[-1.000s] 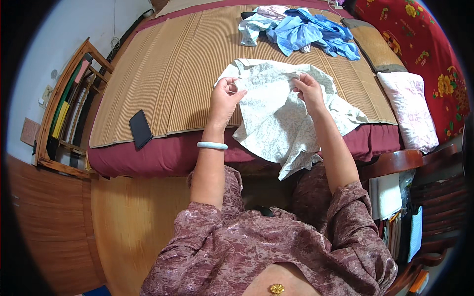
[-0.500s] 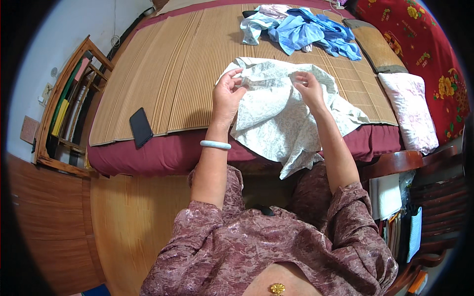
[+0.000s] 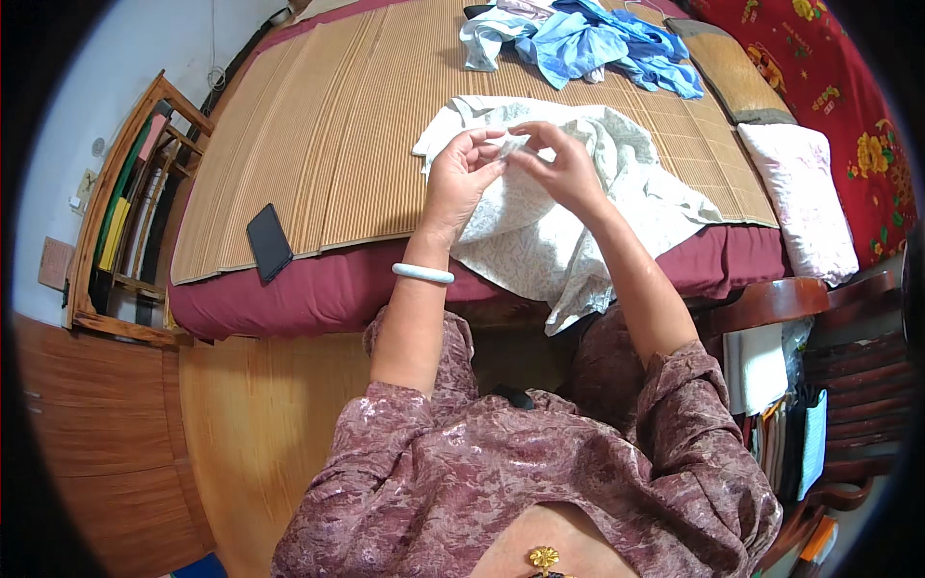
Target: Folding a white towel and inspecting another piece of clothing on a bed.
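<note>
A white cloth with a pale grey-green pattern (image 3: 520,222) lies rumpled at the bed's near edge, one corner hanging over the side. My left hand (image 3: 461,178) is closed at its upper part, fingertips pinching a bit of the fabric. Close beside it, my right hand (image 3: 559,169) pinches the same small raised fold from the other side. Both hands nearly meet there, with the fold showing between their fingertips. Whether the cloth is a garment or a plain sheet I cannot tell.
A woven mat (image 3: 328,144) covers the bed. A black phone (image 3: 269,242) lies near the left front edge. Blue and pale clothes (image 3: 588,46) are heaped at the back, pillows (image 3: 800,197) at the right. A wooden chair (image 3: 771,303) stands at the right, a wooden rack (image 3: 145,207) at the left.
My right hand has moved left to meet my left hand, and a fold of the cloth now rises between the fingertips. My left hand has shifted slightly right.
</note>
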